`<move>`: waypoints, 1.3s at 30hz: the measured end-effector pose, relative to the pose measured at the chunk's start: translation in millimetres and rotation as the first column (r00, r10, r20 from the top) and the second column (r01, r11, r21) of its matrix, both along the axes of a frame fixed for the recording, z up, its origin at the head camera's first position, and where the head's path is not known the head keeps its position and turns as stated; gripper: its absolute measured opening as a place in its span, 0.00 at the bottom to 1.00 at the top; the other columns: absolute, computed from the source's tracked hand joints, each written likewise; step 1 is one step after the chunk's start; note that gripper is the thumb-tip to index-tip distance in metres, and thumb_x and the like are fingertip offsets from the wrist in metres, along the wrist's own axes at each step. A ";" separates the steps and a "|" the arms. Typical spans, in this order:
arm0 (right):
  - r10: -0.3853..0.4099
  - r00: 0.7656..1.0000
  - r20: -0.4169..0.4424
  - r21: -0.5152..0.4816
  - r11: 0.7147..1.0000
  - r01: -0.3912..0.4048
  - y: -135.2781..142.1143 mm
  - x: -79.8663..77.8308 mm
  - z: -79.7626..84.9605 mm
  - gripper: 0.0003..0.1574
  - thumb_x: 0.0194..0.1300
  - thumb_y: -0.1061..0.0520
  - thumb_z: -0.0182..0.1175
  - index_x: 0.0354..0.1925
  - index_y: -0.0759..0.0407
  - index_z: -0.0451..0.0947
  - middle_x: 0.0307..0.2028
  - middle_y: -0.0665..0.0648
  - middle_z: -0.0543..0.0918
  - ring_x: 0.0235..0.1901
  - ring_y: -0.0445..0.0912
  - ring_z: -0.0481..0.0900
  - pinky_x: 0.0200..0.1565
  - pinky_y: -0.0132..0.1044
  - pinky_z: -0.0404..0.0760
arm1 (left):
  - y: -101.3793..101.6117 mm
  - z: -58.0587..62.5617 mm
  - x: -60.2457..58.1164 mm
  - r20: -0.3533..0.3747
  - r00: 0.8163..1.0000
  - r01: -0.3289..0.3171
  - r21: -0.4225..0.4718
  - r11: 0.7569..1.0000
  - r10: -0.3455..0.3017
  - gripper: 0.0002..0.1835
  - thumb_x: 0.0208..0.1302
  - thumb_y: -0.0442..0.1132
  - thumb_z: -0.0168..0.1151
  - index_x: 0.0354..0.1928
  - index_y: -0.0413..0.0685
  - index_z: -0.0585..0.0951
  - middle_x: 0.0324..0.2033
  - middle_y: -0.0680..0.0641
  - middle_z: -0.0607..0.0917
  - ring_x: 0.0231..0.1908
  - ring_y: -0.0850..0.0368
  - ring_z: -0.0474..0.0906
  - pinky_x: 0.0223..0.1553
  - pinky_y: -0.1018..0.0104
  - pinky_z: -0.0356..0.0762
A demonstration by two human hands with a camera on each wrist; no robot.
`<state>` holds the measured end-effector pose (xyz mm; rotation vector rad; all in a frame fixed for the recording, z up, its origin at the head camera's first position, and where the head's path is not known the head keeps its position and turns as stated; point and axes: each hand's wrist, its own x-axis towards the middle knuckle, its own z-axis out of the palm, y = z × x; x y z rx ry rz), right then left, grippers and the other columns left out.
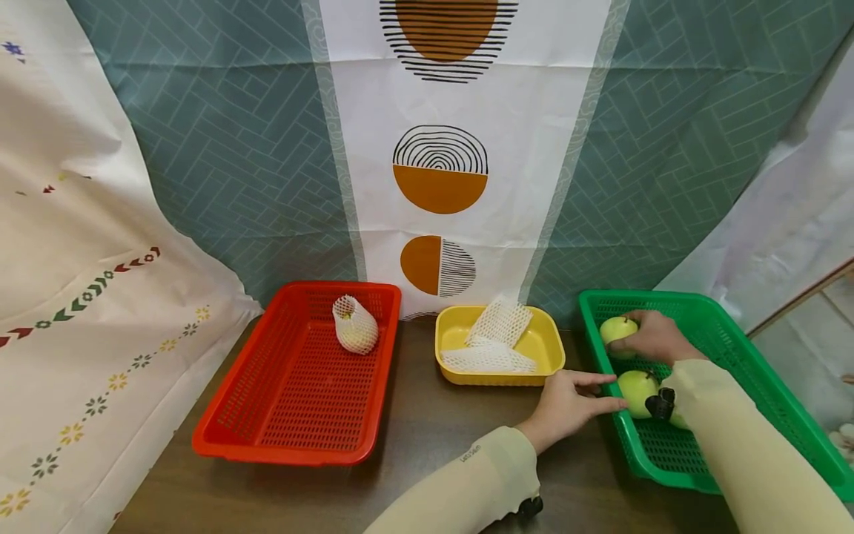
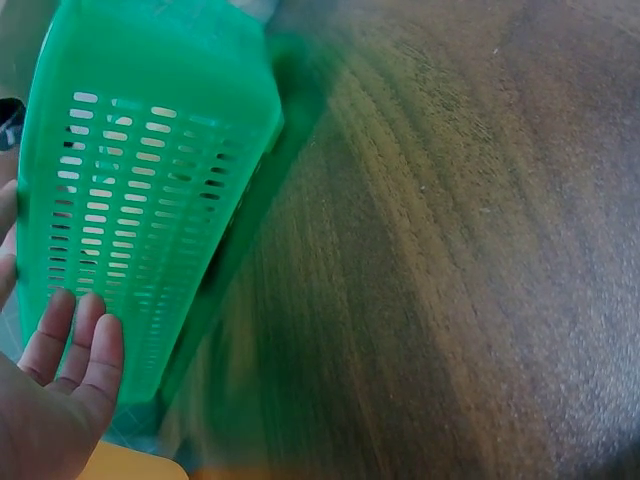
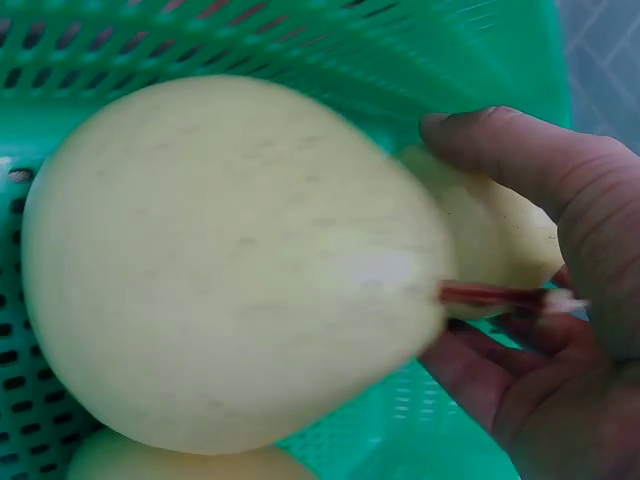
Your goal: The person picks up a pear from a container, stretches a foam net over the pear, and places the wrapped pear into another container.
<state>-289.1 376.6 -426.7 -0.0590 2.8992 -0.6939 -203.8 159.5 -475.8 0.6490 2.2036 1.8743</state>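
Observation:
In the head view, my right hand (image 1: 657, 337) grips a pale yellow-green pear (image 1: 617, 331) at the far left of the green basket (image 1: 767, 386). A second pear (image 1: 636, 393) lies nearer me, filling much of the right wrist view with its stem toward the hand. Part of a third pear (image 1: 678, 420) shows beside my right wrist. My left hand (image 1: 567, 406) holds the basket's left rim with thumb and forefinger; in the left wrist view, its other fingers (image 2: 103, 360) lie along the outside of the slotted wall.
Left of centre stands a red basket (image 1: 287, 445) with one pear in a white foam net (image 1: 356, 326). Between the baskets, a yellow tray (image 1: 550, 348) holds white foam nets (image 1: 490, 357). Behind the brown wooden table (image 1: 440, 430) hangs a patterned curtain (image 1: 233, 148).

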 end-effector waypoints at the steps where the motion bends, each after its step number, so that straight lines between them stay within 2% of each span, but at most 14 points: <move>1: -0.006 1.000 -0.013 -0.008 1.000 0.005 -0.6 0.6 3.0 0.55 0.51 0.37 0.66 0.63 0.73 0.60 0.46 0.70 0.76 0.34 0.52 0.77 0.29 0.39 0.76 | -0.4 0.5 0.2 -0.003 1.000 -0.001 0.001 1.000 0.001 0.19 0.49 0.50 0.71 0.47 0.65 0.84 0.43 0.66 0.84 0.32 0.73 0.75 0.28 0.77 0.76; 9: -0.056 0.991 -0.125 -0.051 0.997 0.050 -16.6 9.7 34.1 0.62 0.48 0.31 0.65 0.66 0.68 0.57 0.52 0.71 0.74 0.42 0.58 0.76 0.33 0.42 0.78 | -0.6 3.2 2.8 -0.023 1.000 -0.012 -0.007 1.000 0.012 0.19 0.49 0.51 0.71 0.46 0.66 0.84 0.43 0.66 0.83 0.33 0.71 0.76 0.28 0.77 0.75; 13: -0.093 0.983 -0.159 -0.115 0.991 0.075 -32.5 18.1 49.5 0.61 0.48 0.30 0.65 0.68 0.64 0.57 0.56 0.71 0.71 0.45 0.59 0.74 0.34 0.43 0.78 | -0.2 2.2 2.8 -0.026 1.000 -0.011 -0.020 1.000 0.011 0.19 0.50 0.51 0.71 0.47 0.64 0.84 0.43 0.66 0.83 0.35 0.69 0.76 0.30 0.77 0.75; 16: -0.101 0.979 -0.179 -0.171 0.983 0.070 -48.2 24.9 59.6 0.59 0.48 0.30 0.65 0.68 0.61 0.58 0.58 0.70 0.69 0.48 0.60 0.72 0.36 0.45 0.78 | -1.1 2.6 2.6 -0.030 1.000 -0.008 -0.035 0.999 0.007 0.17 0.54 0.51 0.68 0.48 0.63 0.83 0.43 0.64 0.83 0.35 0.72 0.76 0.31 0.78 0.75; 19: -0.094 0.975 -0.201 -0.214 0.976 0.050 -65.8 30.7 67.3 0.58 0.48 0.31 0.66 0.67 0.60 0.60 0.59 0.68 0.69 0.50 0.60 0.71 0.39 0.48 0.78 | -2.8 3.8 2.4 -0.042 0.999 -0.001 -0.051 0.999 -0.001 0.16 0.57 0.51 0.65 0.48 0.62 0.83 0.44 0.62 0.84 0.37 0.74 0.76 0.32 0.79 0.75; 23: -0.099 0.971 -0.220 -0.247 0.968 0.043 -87.6 36.5 74.1 0.58 0.46 0.30 0.67 0.65 0.60 0.61 0.59 0.67 0.69 0.51 0.60 0.70 0.41 0.49 0.77 | -7.5 6.2 1.1 -0.080 0.997 0.004 -0.066 0.998 -0.009 0.14 0.59 0.50 0.63 0.47 0.60 0.84 0.45 0.62 0.84 0.40 0.72 0.78 0.34 0.80 0.76; 25: -0.108 0.971 -0.215 -0.270 0.962 0.047 -96.7 38.8 76.2 0.59 0.45 0.29 0.67 0.64 0.60 0.59 0.59 0.66 0.68 0.52 0.59 0.70 0.41 0.48 0.77 | -13.3 7.8 -0.8 -0.083 0.997 -0.003 -0.064 0.998 -0.003 0.13 0.59 0.48 0.64 0.46 0.58 0.84 0.44 0.59 0.85 0.39 0.71 0.80 0.34 0.79 0.76; 31: -0.106 0.973 -0.205 -0.354 0.935 0.027 -115.7 47.2 78.1 0.58 0.44 0.30 0.68 0.63 0.58 0.58 0.58 0.62 0.67 0.53 0.58 0.69 0.42 0.46 0.78 | -42.6 10.7 -10.9 -0.026 0.993 -0.113 -0.033 0.993 0.112 0.12 0.58 0.43 0.65 0.45 0.54 0.85 0.37 0.58 0.86 0.32 0.70 0.79 0.34 0.77 0.77; 35: -0.082 0.971 -0.223 -0.391 0.920 -0.012 -123.7 50.5 75.6 0.53 0.44 0.34 0.70 0.61 0.55 0.61 0.55 0.59 0.70 0.51 0.55 0.70 0.39 0.42 0.79 | -67.7 13.2 -18.5 0.016 0.976 -0.218 -0.009 0.976 0.218 0.12 0.55 0.42 0.67 0.43 0.52 0.85 0.32 0.57 0.84 0.31 0.67 0.80 0.35 0.75 0.78; 39: -0.039 0.967 -0.250 -0.396 0.916 -0.065 -131.9 52.3 71.6 0.50 0.44 0.36 0.71 0.61 0.51 0.64 0.55 0.55 0.73 0.49 0.53 0.70 0.38 0.40 0.77 | -95.0 24.5 -24.0 0.051 0.950 -0.310 0.005 0.951 0.309 0.12 0.54 0.42 0.68 0.42 0.54 0.85 0.31 0.56 0.83 0.30 0.66 0.79 0.33 0.73 0.79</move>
